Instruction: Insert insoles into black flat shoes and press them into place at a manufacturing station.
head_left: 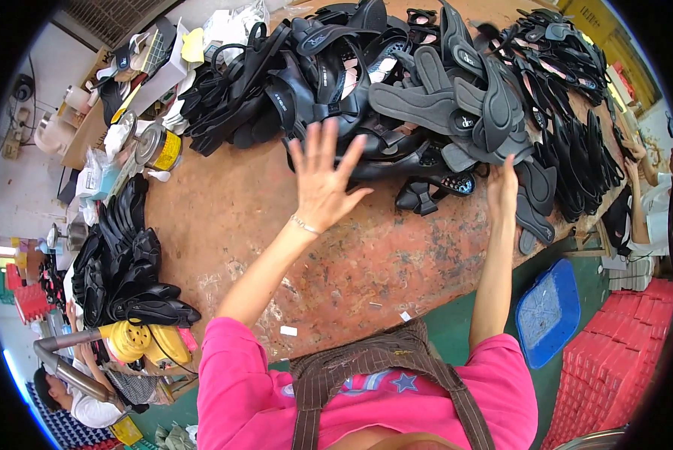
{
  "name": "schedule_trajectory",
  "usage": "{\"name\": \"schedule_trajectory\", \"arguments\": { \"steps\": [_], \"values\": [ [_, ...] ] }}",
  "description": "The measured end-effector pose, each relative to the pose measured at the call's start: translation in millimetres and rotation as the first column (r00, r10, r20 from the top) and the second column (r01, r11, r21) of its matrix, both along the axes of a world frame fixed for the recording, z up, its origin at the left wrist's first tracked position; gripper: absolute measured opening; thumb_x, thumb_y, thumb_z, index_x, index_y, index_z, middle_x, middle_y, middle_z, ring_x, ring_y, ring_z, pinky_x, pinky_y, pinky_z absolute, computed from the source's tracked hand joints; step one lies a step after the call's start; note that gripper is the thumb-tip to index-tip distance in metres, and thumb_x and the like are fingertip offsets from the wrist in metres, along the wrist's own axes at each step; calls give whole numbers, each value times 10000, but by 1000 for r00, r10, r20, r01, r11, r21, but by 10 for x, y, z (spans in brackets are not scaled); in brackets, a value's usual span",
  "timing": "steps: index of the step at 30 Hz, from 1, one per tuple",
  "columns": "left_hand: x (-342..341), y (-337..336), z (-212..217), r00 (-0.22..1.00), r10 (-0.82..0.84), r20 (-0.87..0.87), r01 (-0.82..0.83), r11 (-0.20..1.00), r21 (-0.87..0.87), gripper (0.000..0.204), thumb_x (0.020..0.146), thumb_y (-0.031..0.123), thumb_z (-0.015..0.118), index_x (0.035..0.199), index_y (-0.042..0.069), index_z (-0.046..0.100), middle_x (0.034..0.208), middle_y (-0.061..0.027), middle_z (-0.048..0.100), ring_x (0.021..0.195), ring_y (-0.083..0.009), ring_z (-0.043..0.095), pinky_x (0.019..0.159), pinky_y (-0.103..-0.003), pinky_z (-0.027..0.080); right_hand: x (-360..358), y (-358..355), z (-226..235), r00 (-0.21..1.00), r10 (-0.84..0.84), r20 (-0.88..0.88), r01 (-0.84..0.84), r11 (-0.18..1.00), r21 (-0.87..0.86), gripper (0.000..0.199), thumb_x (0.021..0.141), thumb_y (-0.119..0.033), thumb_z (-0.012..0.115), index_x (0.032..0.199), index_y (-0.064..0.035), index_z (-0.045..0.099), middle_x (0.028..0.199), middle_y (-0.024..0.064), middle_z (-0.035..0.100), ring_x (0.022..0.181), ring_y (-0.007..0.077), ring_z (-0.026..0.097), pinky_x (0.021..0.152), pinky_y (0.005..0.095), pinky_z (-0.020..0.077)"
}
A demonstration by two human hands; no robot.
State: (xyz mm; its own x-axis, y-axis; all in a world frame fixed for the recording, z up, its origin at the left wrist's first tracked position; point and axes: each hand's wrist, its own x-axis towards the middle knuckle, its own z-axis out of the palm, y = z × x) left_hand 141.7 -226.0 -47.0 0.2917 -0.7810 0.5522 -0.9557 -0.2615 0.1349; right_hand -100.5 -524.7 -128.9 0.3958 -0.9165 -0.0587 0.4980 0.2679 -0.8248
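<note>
My left hand (325, 176) is open, its fingers spread wide, above the tabletop at the near edge of a heap of black shoes (291, 97). Nothing is in it. Farther right, my right hand (503, 191) is stretched upward, seen edge-on, beside a pile of dark grey insoles (411, 101). It appears to hold nothing, though its palm side is partly hidden. Between my hands lies a black shoe with a bow (419, 196) and a patterned lining. Several loose insoles (535, 217) overhang the table's right edge.
The worn brown table (336, 277) carries rows of black shoes (126, 262) at left and more shoes (576, 165) at right. A yellow-labelled can (160, 146) stands far left. A blue basket (548, 313) and stacked red boxes (614, 360) are at right. Other people work on both sides.
</note>
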Motion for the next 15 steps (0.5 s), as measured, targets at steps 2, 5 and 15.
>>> {"name": "schedule_trajectory", "arguments": {
  "steps": [2, 5, 15],
  "values": [
    [53, 211, -200, 990, 104, -93, -112, 990, -85, 1234, 563, 440, 911, 1569, 230, 228, 1617, -267, 29, 1494, -473, 19, 1140, -685, 89, -29, 369, -54, 954, 0, -300, -41, 991, -128, 709, 985, -398, 605, 1461, 68, 364, 1500, 144, 419, 1413, 235, 352, 1168, 379, 263],
    [138, 311, -502, 957, 176, -232, -196, 978, -67, 1366, 530, 431, 935, 1587, 238, 91, 1606, -292, -55, 1479, -511, 0, 1119, -712, 119, 6, 670, -46, 942, 84, -325, -81, 996, 23, 758, 976, -396, 623, 1483, 69, 304, 1514, 160, 371, 1399, 244, 361, 1157, 391, 278],
    [490, -116, -793, 946, 240, -217, -298, 909, -293, 606, 902, 242, 599, 1478, 339, 439, 1576, -205, 219, 1429, -411, 274, 1113, -531, 292, 575, 511, 63, 894, 91, -438, -117, 993, -33, 629, 834, -274, 785, 1334, 17, 538, 1310, 87, 584, 1173, 205, 555, 1025, 332, 396]
  ]
}}
